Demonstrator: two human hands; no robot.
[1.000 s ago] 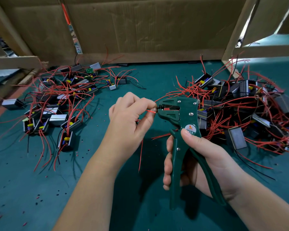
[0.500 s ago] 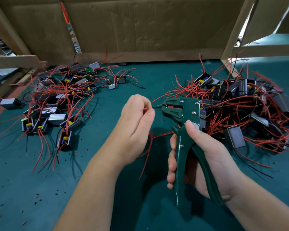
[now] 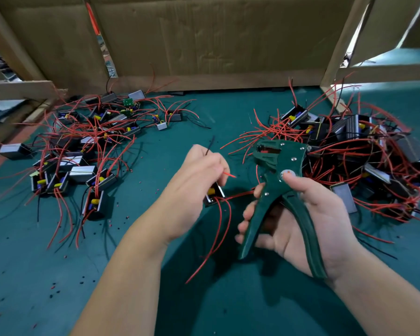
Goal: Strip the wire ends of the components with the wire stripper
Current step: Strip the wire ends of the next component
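Note:
My right hand (image 3: 308, 214) grips the dark green wire stripper (image 3: 280, 180) by its handles, jaws pointing up and left, handles spread apart. My left hand (image 3: 197, 183) holds a small black component (image 3: 212, 196) with a yellow part, mostly hidden under the fingers. A short red wire end (image 3: 229, 175) sticks out from the left fingers toward the stripper, a small gap short of the jaws. A black wire (image 3: 210, 145) rises above the knuckles. Long red wires (image 3: 216, 234) hang from the component.
A pile of components with red wires (image 3: 83, 151) lies on the green table at the left. A bigger tangled pile (image 3: 354, 151) lies at the right, just behind the stripper. Cardboard walls (image 3: 216, 40) stand at the back. Small insulation bits (image 3: 58, 287) dot the table.
The wire has come out of the stripper jaws. My left hand has moved down and left with the component, now showing a red wire end. The stripper's handles have spread apart.

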